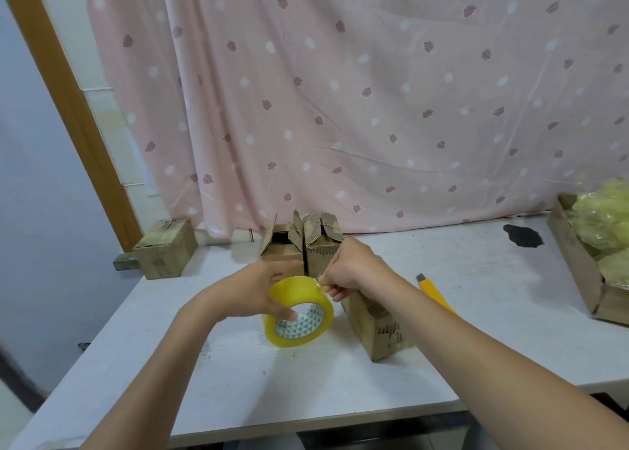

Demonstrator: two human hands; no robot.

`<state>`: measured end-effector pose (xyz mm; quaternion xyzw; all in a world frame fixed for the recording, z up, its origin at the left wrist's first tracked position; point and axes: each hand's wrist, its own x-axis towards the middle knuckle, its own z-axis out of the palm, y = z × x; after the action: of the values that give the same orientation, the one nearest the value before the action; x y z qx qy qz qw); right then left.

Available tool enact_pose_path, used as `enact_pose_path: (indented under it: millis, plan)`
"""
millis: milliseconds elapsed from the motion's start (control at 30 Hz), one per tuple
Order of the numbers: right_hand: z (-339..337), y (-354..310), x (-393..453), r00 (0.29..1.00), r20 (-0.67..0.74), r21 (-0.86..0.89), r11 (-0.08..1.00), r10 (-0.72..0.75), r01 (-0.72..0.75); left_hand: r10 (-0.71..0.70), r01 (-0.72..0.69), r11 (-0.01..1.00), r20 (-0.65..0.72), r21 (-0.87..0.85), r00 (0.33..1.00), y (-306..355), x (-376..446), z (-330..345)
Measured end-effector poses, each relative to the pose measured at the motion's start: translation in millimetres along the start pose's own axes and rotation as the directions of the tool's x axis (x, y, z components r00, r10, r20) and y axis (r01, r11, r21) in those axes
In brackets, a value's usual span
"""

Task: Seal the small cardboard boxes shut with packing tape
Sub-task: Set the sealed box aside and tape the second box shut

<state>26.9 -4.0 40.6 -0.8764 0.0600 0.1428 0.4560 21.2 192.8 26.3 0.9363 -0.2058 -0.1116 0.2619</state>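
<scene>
**Tape end being picked at, boxes waiting on table**

Left hand [262, 289] grips the yellow translucent roll of packing tape [299, 313] held above the white table [476, 313], thumb across its patterned core. Right hand [343, 272] pinches at the roll's top edge, fingers curled tight on the tape end. Closed small brown cardboard box [377, 327] sits just right of the roll, under the right wrist. Two open-flapped brown cardboard boxes [299, 242] stand side by side behind the hands. Another closed brown box [166, 248] at far left table edge. Yellow utility knife [434, 291] lies right of the forearm. Cardboard tray of crumpled yellowish plastic [599, 245] far right. Pink leaf-print curtain [340, 92] behind.
</scene>
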Motion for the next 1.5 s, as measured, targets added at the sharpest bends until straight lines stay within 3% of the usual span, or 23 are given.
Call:
enact_pose_path:
  millis: [100, 233, 567, 700, 800, 967, 1133, 1300, 1500]
  plan:
    - [-7, 1, -4, 0.999, 0.051, 0.060, 0.998, -0.004, 0.001, 0.092, -0.096, 0.995, -0.100, -0.032, 0.991, -7, -4, 8]
    - [-15, 1, -16, 0.993, 0.111, 0.129, 0.992, -0.026, 0.012, 0.106, -0.106, 0.994, -0.187, 0.008, 0.977, -4, -12, 5]
    - [-46, 3, -24, 0.994, 0.074, 0.201, 0.978, -0.078, 0.061, 0.175, -0.149, 0.948, -0.072, 0.280, 0.982, 39, -13, -20]
    - [-65, 5, -27, 0.994, 0.067, 0.210, 0.975, -0.089, 0.073, 0.177, -0.156, 0.947, -0.051, 0.280, 0.983, 50, -7, -24]
    - [-80, 6, -29, 0.994, 0.047, 0.226, 0.971, -0.094, 0.081, 0.252, -0.225, 0.953, -0.115, 0.203, 0.961, 52, -6, -21]
    - [-93, 14, -29, 0.995, 0.047, 0.249, 0.966, -0.091, 0.077, 0.235, -0.190, 0.959, -0.218, 0.210, 0.947, 59, 0, -15]
    - [-105, 29, -24, 0.999, -0.007, 0.240, 0.969, -0.054, 0.054, 0.175, -0.137, 0.917, -0.068, 0.374, 0.982, 52, 11, -19]
    - [-105, 43, -15, 0.999, -0.035, 0.180, 0.984, 0.017, -0.010, 0.180, -0.162, 0.945, -0.038, 0.284, 0.983, 46, 17, -8]
    - [-98, 41, 2, 0.991, -0.047, -0.050, 0.990, 0.126, -0.129, 0.135, -0.134, 0.920, 0.026, 0.369, 0.991, 51, 28, -2]
